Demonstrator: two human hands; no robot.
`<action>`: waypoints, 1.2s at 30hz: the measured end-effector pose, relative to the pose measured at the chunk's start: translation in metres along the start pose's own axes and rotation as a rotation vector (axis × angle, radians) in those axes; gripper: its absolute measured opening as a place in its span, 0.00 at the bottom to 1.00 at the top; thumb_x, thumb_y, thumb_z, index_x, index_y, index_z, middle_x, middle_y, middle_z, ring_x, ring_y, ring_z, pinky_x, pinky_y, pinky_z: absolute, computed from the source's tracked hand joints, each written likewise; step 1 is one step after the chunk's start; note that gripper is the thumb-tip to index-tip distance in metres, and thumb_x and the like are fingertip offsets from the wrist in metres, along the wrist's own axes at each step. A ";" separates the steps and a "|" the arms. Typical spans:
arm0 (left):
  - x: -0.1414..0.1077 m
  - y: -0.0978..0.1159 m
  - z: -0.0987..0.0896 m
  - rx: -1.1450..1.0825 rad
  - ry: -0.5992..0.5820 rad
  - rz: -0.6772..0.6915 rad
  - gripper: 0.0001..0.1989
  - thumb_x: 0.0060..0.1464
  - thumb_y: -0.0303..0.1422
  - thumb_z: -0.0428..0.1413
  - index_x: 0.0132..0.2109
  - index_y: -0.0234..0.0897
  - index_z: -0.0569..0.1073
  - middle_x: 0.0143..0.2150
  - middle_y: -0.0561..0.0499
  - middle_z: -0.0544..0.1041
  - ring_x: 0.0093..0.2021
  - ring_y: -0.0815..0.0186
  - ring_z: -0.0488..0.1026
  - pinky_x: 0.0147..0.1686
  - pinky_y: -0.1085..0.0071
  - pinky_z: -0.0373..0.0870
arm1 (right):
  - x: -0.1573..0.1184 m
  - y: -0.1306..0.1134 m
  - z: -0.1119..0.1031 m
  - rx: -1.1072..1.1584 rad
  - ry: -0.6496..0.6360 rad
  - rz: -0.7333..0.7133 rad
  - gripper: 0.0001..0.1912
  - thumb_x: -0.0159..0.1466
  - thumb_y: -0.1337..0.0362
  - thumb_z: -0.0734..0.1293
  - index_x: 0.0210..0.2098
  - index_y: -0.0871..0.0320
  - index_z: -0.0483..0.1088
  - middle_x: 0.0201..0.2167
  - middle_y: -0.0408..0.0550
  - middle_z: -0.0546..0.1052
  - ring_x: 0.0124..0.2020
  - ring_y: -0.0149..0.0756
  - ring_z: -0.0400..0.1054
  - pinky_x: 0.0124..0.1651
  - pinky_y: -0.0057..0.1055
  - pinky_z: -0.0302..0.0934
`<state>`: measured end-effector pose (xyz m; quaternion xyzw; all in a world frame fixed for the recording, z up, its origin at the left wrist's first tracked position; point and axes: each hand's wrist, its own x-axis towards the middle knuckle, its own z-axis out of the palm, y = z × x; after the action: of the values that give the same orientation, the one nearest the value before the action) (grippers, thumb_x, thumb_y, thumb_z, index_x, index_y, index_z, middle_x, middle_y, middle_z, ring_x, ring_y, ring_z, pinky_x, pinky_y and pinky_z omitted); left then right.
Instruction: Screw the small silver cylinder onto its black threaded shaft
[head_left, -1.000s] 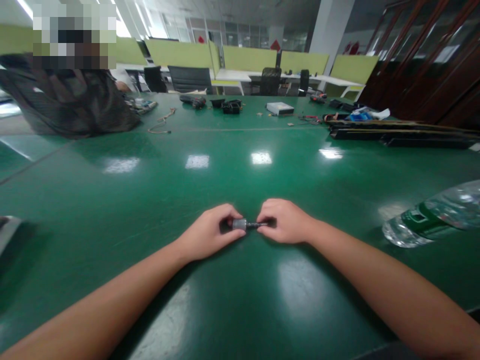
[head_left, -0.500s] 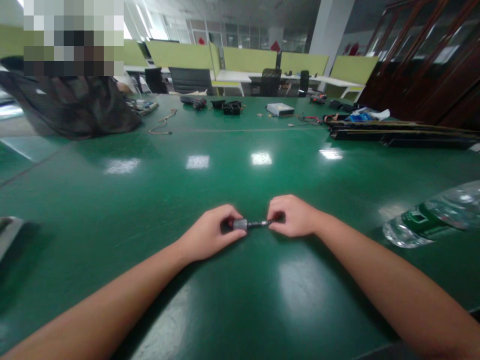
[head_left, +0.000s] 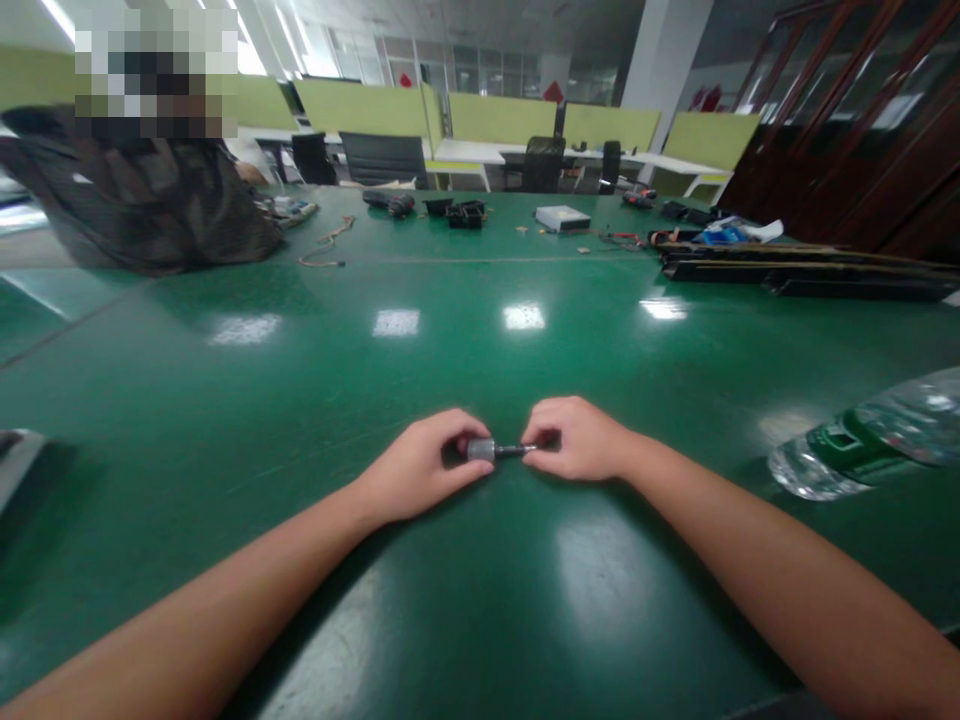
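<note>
My left hand pinches a short grey metallic cylinder between thumb and fingers, just above the green tabletop. From the cylinder's right end a thin dark rod reaches across to my right hand. My right thumb and fingertips are closed on the rod's other end, which they partly cover. Rod and cylinder lie in one line, roughly level. What exact kind of part or tool this is cannot be made out.
A clear plastic bottle with a green label lies at the right. A dark bag stands far left. Along the back are black parts, a silver box, a cable and long black strips. A grey object's edge shows at left.
My right hand has slid a little to the left along the rod, closer to the cylinder, so less rod shows. My left hand stays in place.
</note>
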<state>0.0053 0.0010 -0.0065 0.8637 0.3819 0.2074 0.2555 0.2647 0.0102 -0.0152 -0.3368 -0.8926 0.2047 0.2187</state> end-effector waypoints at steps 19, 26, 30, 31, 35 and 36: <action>0.000 0.000 0.001 0.067 -0.056 0.054 0.14 0.62 0.42 0.57 0.49 0.42 0.79 0.43 0.48 0.76 0.45 0.59 0.72 0.48 0.63 0.69 | 0.003 -0.011 0.015 -0.035 0.051 -0.102 0.08 0.66 0.63 0.69 0.43 0.58 0.78 0.37 0.49 0.79 0.40 0.37 0.69 0.46 0.33 0.63; 0.000 0.000 0.000 0.078 -0.059 0.055 0.14 0.62 0.43 0.57 0.50 0.42 0.78 0.43 0.49 0.76 0.46 0.58 0.73 0.49 0.64 0.69 | 0.003 -0.012 0.012 -0.027 0.035 -0.070 0.06 0.63 0.66 0.70 0.39 0.58 0.78 0.34 0.48 0.79 0.37 0.35 0.70 0.42 0.31 0.63; -0.001 0.001 0.000 0.077 -0.057 0.058 0.14 0.62 0.43 0.57 0.50 0.42 0.78 0.44 0.49 0.76 0.46 0.58 0.73 0.49 0.64 0.69 | 0.003 -0.013 0.010 -0.025 0.038 -0.057 0.05 0.61 0.67 0.70 0.36 0.59 0.78 0.31 0.47 0.78 0.35 0.35 0.69 0.41 0.31 0.62; -0.001 0.001 0.000 0.077 -0.056 0.060 0.14 0.62 0.43 0.57 0.50 0.42 0.78 0.44 0.48 0.76 0.46 0.58 0.73 0.49 0.64 0.69 | 0.002 -0.013 0.010 -0.024 0.039 -0.054 0.04 0.60 0.67 0.70 0.36 0.59 0.78 0.31 0.46 0.78 0.34 0.34 0.69 0.40 0.30 0.62; -0.001 0.001 -0.001 0.086 -0.064 0.054 0.14 0.62 0.43 0.57 0.50 0.42 0.78 0.44 0.48 0.76 0.46 0.58 0.73 0.49 0.63 0.69 | 0.002 -0.012 0.010 -0.027 0.039 -0.048 0.04 0.60 0.66 0.71 0.35 0.59 0.78 0.30 0.46 0.78 0.34 0.34 0.69 0.39 0.30 0.61; -0.001 0.001 -0.001 0.090 -0.068 0.053 0.14 0.63 0.43 0.57 0.50 0.42 0.78 0.44 0.48 0.76 0.46 0.58 0.72 0.49 0.64 0.69 | 0.002 -0.012 0.010 -0.028 0.040 -0.047 0.04 0.60 0.66 0.71 0.35 0.59 0.78 0.30 0.46 0.78 0.34 0.34 0.69 0.39 0.30 0.61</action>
<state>0.0049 -0.0004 -0.0056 0.8905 0.3591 0.1674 0.2236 0.2518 0.0008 -0.0168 -0.3226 -0.8986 0.1801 0.2365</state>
